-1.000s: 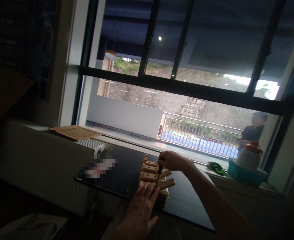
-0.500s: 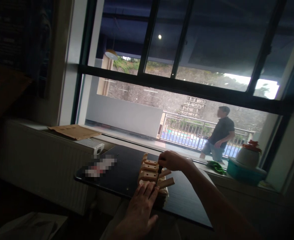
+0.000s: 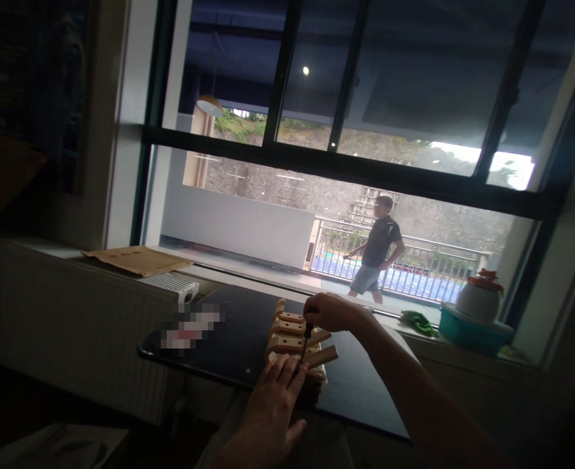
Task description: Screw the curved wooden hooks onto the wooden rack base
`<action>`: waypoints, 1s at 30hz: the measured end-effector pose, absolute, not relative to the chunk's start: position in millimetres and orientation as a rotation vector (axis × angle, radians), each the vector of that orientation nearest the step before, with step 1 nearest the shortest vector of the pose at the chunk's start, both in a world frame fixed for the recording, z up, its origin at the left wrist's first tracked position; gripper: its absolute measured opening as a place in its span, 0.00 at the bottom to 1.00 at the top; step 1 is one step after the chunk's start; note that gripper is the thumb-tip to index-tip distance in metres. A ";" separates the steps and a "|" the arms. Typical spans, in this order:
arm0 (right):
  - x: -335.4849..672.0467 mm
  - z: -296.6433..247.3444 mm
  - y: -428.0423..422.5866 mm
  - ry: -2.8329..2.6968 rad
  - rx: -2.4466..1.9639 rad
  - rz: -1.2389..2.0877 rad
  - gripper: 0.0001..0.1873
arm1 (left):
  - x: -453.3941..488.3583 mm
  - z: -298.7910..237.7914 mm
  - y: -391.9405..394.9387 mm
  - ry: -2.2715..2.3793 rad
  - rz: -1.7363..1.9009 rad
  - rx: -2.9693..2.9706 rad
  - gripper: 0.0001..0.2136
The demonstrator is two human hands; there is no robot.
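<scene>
Curved wooden pieces with dark holes (image 3: 287,343) sit in a row at the front part of the black table (image 3: 248,312). My right hand (image 3: 330,311) is closed around the handle of a screwdriver (image 3: 306,340), which points down at the near end of the row. My left hand (image 3: 278,397) lies flat with fingers stretched over the nearest wooden piece, its fingertips close to the screwdriver's tip. The tip itself is hidden by the fingers. Flat wooden strips (image 3: 323,355) stick out to the right beneath the screwdriver.
A blurred-out item (image 3: 190,326) lies on the table's left. On the sill are a brown envelope (image 3: 138,259), a green cloth (image 3: 418,322) and a teal tub (image 3: 476,329) with a white, red-topped container (image 3: 480,296). Beyond the window a person (image 3: 378,247) walks past a railing.
The person outside has moved left along the railing. My view has shifted slightly. Both hands keep their places at the wooden pieces, the screwdriver still in my right hand.
</scene>
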State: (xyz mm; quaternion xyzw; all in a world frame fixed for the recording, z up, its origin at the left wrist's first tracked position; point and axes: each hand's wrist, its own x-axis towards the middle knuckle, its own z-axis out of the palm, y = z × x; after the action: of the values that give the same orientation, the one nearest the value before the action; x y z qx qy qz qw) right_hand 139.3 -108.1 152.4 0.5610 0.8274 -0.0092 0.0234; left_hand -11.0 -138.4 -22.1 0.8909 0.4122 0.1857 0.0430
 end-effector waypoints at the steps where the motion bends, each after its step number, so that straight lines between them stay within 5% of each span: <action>1: 139.5 150.4 -107.8 2.555 1.753 -0.012 0.14 | -10.9 -22.6 -138.6 1.259 0.571 2.725 0.37; 30: 147.6 142.3 -101.6 2.574 1.824 0.045 0.14 | -11.4 -19.3 -139.9 1.257 0.569 2.709 0.37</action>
State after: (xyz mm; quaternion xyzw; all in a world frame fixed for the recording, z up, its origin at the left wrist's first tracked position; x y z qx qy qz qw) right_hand 147.6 -101.6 142.3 0.5780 0.8159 0.0143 -0.0068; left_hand -11.4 -139.9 -19.3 0.8899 0.4131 0.1869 0.0507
